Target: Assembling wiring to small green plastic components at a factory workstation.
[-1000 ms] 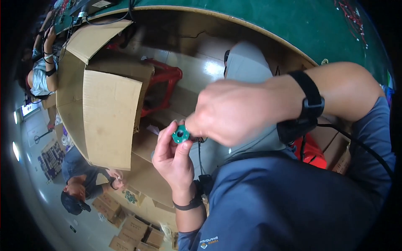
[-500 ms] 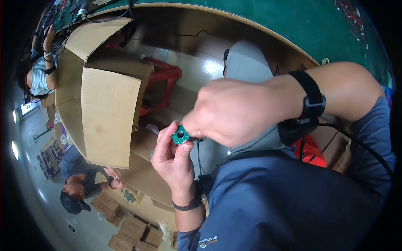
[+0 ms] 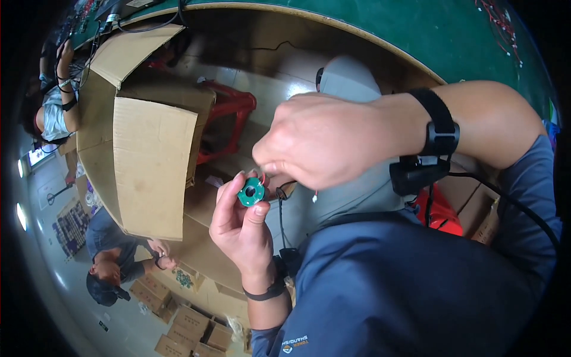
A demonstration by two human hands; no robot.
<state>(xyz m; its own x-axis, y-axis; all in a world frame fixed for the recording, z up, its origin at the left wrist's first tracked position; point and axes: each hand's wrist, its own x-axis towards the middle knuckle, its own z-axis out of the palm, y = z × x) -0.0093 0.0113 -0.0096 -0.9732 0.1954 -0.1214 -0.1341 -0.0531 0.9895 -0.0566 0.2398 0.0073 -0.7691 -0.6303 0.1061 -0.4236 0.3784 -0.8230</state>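
One green annular circuit board (image 3: pixel 259 193) pinched in left hand (image 3: pixel 239 233), red wire lead (image 3: pixel 264 178) in closed right hand (image 3: pixel 321 140), apparently mid-wiring, calling for steadiness.

We hold our 2 hands close together, the right one higher in the view. Our left hand (image 3: pixel 242 229) stands up from a steep left forearm (image 3: pixel 269 310), its palm partly toward us, its thumb (image 3: pixel 256 216) set against the bent fingers (image 3: pixel 223 201) in a pinch. Our right arm (image 3: pixel 485 119) enters from the right, elbow bent, and reaches leftward almost level. We see the back of our right hand (image 3: pixel 327 143), slightly blurred, its fingers curled under near the left fingertips.
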